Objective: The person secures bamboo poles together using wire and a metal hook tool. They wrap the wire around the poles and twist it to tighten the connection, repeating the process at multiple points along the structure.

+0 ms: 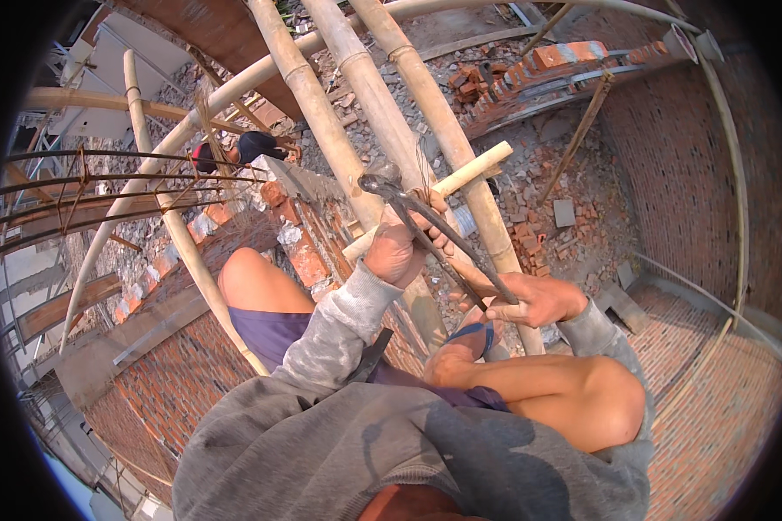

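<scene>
My right hand (539, 298) is closed around the handle ends of long dark steel pincers (419, 208). Their rounded head lies over the middle bamboo pole (369, 87). My left hand (397, 250) has its fingers curled in just below that head, against the pincer handles. What its fingers hold is hidden. Thin wires (421, 165) stick up beside those fingers. A short bamboo piece (482, 168) crosses the long poles, passing under my left hand. Below my hands, my foot in a blue-strapped sandal (471, 339) rests by the poles.
Parallel bamboo poles (439, 104) run away from me above brick rubble (539, 247). A broken brick wall (304, 252) stands left of them. Rusty rebar (87, 178) reaches in from the left. Lower down, another person (243, 152) bends over. A brick wall (682, 174) rises at right.
</scene>
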Available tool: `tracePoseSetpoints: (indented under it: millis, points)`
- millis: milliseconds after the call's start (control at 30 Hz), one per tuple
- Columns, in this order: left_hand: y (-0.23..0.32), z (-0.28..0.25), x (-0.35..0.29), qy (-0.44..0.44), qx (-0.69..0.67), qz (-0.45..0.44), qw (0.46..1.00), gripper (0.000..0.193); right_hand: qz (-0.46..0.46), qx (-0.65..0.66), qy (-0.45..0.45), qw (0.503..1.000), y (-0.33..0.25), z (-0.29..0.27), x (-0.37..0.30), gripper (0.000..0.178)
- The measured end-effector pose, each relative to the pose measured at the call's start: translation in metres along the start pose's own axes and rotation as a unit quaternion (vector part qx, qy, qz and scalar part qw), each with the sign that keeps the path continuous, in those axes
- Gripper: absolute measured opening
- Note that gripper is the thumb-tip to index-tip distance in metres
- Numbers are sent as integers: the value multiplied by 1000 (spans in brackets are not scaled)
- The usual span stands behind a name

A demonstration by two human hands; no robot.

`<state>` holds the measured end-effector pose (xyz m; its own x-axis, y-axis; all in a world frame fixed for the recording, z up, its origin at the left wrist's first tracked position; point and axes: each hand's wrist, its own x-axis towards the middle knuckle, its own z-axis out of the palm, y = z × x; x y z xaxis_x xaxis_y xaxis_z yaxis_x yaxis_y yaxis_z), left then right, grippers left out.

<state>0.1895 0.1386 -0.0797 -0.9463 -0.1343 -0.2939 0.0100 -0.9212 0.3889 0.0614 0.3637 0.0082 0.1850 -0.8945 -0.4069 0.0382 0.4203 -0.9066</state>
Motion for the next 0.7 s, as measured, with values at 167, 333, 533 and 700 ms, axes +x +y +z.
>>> tracePoseSetpoints:
  millis: [167, 333, 533, 700]
  points:
    - [9, -63, -24, 386, 224, 178, 877, 8, 16, 88, 119, 989, 12, 13, -6, 81]
    - [-30, -104, -95, 522, 8, -78, 849, 8, -183, 41, 291, 938, 31, 13, 2, 90]
    - [-41, -136, -53, 517, -43, -32, 854, 29, -261, 2, 401, 878, 18, -1, 15, 100]
    - [-25, -157, -33, 515, -103, 5, 851, 38, -328, 52, 404, 852, -6, -10, 25, 79]
